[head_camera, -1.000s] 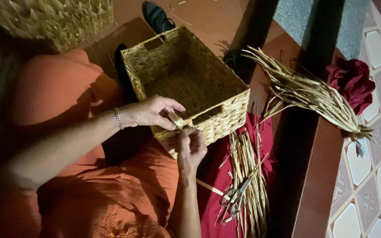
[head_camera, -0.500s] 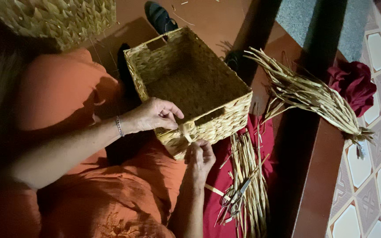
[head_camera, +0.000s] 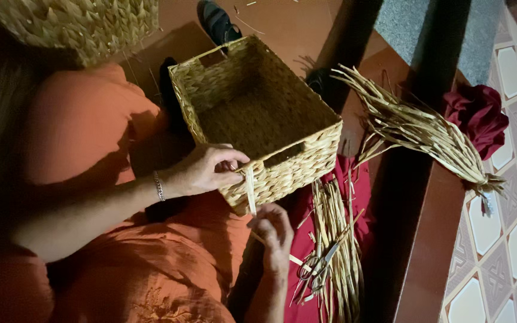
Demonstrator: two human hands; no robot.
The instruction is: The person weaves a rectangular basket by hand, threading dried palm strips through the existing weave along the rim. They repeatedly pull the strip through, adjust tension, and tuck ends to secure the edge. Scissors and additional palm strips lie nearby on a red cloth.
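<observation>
**A:** Since the frame a moment back, the loose strand (head_camera: 250, 190) has dropped straight down the near corner of the woven basket (head_camera: 257, 119), and my right hand (head_camera: 272, 234) has slid lower, under that corner. The basket itself sits on my lap, tipped a little toward the floor.

**B:** How do I handle the strand well from here?

**A:** I'd judge: keep it flat, not twisted, and pull along the line of the weave so the corner stays tight. My left hand (head_camera: 206, 171) should pin the rim while the other draws.

**B:** And the hands?

**A:** The left hand is closed over the rim at the corner, thumb and fingers pinching the top of the strand, wrist level. The right hand is curled, palm turned in, fingers bent near the strand's lower end; in this dim light I can't tell whether it actually grips it.

**B:** Around it?

**A:** Scissors (head_camera: 317, 267) lie on a bundle of reeds (head_camera: 335, 239) over red cloth (head_camera: 360, 197), just beside my right hand.
</observation>
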